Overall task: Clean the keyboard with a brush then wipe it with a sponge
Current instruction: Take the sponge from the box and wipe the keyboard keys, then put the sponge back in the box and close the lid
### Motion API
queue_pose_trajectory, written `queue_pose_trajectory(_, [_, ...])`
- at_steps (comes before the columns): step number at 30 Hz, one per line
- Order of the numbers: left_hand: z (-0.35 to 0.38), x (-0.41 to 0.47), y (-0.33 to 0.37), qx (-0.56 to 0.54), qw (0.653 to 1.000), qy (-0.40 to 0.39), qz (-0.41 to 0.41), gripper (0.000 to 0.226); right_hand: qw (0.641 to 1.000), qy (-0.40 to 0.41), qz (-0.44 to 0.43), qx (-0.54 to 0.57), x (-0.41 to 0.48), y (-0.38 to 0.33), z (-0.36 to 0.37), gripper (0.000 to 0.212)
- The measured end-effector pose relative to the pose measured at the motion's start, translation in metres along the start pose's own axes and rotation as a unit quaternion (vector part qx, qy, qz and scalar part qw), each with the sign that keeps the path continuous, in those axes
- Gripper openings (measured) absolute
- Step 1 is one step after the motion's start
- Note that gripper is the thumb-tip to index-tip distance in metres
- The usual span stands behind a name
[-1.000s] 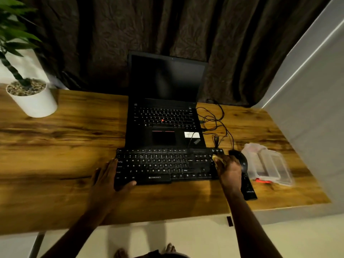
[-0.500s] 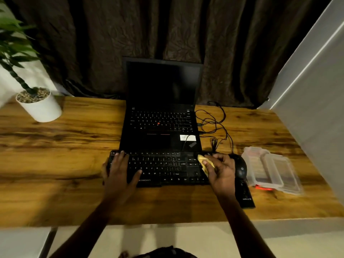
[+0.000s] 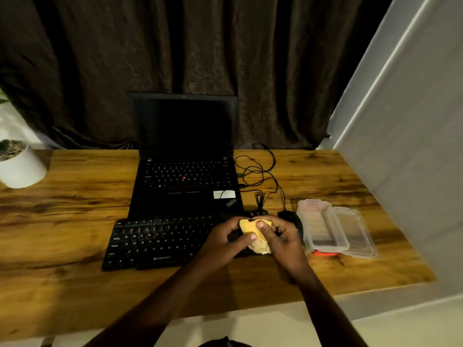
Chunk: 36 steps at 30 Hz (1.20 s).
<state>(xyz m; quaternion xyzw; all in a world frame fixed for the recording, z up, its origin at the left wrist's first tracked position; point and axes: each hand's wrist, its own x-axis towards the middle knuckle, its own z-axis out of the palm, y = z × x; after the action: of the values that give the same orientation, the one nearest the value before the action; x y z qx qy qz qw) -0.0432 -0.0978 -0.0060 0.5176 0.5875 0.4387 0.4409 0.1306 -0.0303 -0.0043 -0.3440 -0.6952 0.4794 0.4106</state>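
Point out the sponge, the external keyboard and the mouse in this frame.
sponge (image 3: 248, 229), head view, on its yellow face.
keyboard (image 3: 155, 242), head view, on the letter keys of its left half.
mouse (image 3: 290, 217), head view, on its dark top surface.

The table (image 3: 75, 221) is grained wood with a low sheen. The keyboard (image 3: 155, 244) is matt black plastic. The sponge (image 3: 253, 231) is yellow foam, rough and porous. The case (image 3: 335, 229) is clear glossy plastic. The curtain (image 3: 200, 46) is crinkled dark cloth.

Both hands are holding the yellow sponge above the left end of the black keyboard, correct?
Wrong end. The head view shows the left hand and right hand holding the yellow sponge above the right end of the black keyboard.
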Motion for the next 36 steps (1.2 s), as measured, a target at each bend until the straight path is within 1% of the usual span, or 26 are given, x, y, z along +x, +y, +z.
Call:
queue_pose_trajectory(2, [0.011,0.007,0.005,-0.003,0.999,0.036,-0.004,0.027,1.000,0.027,0.013,0.002,-0.003,-0.002,-0.009,0.015])
queue_pose_trajectory(4, [0.020,0.012,0.008,-0.010,0.998,0.055,0.005,0.016,0.999,0.049,0.025,-0.001,-0.006,0.000,-0.017,0.015])
queue_pose_trajectory(7, [0.037,0.018,0.014,-0.016,0.998,0.062,0.020,0.013,0.996,0.057,0.056,0.035,-0.012,0.002,-0.035,0.014])
queue_pose_trajectory(8, [0.041,0.021,0.015,-0.020,0.998,0.057,0.023,0.015,0.994,0.055,0.074,0.052,-0.015,0.002,-0.041,0.016])
queue_pose_trajectory(11, [0.052,0.029,0.015,-0.043,0.998,0.010,0.034,0.021,0.985,0.035,0.141,0.098,-0.025,0.003,-0.060,0.039])
queue_pose_trajectory(12, [0.056,0.031,0.017,-0.058,0.998,-0.007,0.036,0.020,0.981,0.022,0.157,0.110,-0.027,0.004,-0.068,0.043])
queue_pose_trajectory(13, [0.060,0.034,0.019,-0.072,0.997,-0.021,0.036,0.017,0.979,0.010,0.165,0.123,-0.030,0.003,-0.075,0.041])
queue_pose_trajectory(15, [0.069,0.041,0.023,-0.086,0.995,-0.043,0.036,0.013,0.979,0.003,0.158,0.129,-0.032,0.003,-0.090,0.031])
queue_pose_trajectory(16, [0.074,0.044,0.026,-0.086,0.994,-0.051,0.038,0.017,0.982,0.008,0.148,0.120,-0.033,0.003,-0.097,0.027])
queue_pose_trajectory(18, [0.084,0.053,0.030,-0.072,0.995,-0.052,0.046,0.026,0.985,0.030,0.131,0.105,-0.031,0.002,-0.108,0.022])
queue_pose_trajectory(21, [0.101,0.063,0.040,-0.064,0.996,-0.045,0.048,0.029,0.987,0.072,0.106,0.102,-0.026,0.002,-0.119,0.019])
queue_pose_trajectory(23, [0.110,0.070,0.045,-0.050,0.997,-0.037,0.045,0.034,0.991,0.086,0.072,0.068,-0.022,0.004,-0.126,0.024])
queue_pose_trajectory(25, [0.116,0.081,0.046,-0.035,0.997,-0.038,0.055,0.027,0.996,0.085,0.040,0.012,-0.018,0.006,-0.132,0.031])
queue_pose_trajectory(26, [0.119,0.086,0.046,-0.029,0.997,-0.039,0.061,0.023,0.996,0.084,0.034,-0.021,-0.016,0.007,-0.136,0.030])
queue_pose_trajectory(28, [0.125,0.097,0.046,-0.016,0.996,-0.037,0.076,0.026,0.993,0.091,0.026,-0.076,-0.012,0.006,-0.143,0.026])
queue_pose_trajectory(29, [0.127,0.101,0.048,-0.007,0.996,-0.036,0.086,0.026,0.989,0.098,0.008,-0.114,-0.010,0.005,-0.146,0.025])
queue_pose_trajectory(30, [0.129,0.105,0.050,0.007,0.994,-0.037,0.099,0.023,0.979,0.109,-0.021,-0.170,-0.007,0.004,-0.149,0.021])
queue_pose_trajectory(31, [0.131,0.110,0.053,0.025,0.992,-0.035,0.119,0.021,0.963,0.118,-0.054,-0.238,-0.003,0.003,-0.152,0.017])
queue_pose_trajectory(33, [0.134,0.124,0.053,0.085,0.983,-0.023,0.158,0.025,0.911,0.119,-0.087,-0.385,0.006,0.006,-0.158,0.023])
queue_pose_trajectory(35, [0.136,0.137,0.051,0.187,0.967,0.001,0.174,0.031,0.864,0.107,-0.069,-0.488,0.015,0.015,-0.159,0.032])
queue_pose_trajectory(36, [0.137,0.142,0.049,0.241,0.953,0.012,0.182,0.033,0.850,0.100,-0.053,-0.515,0.018,0.019,-0.158,0.032])
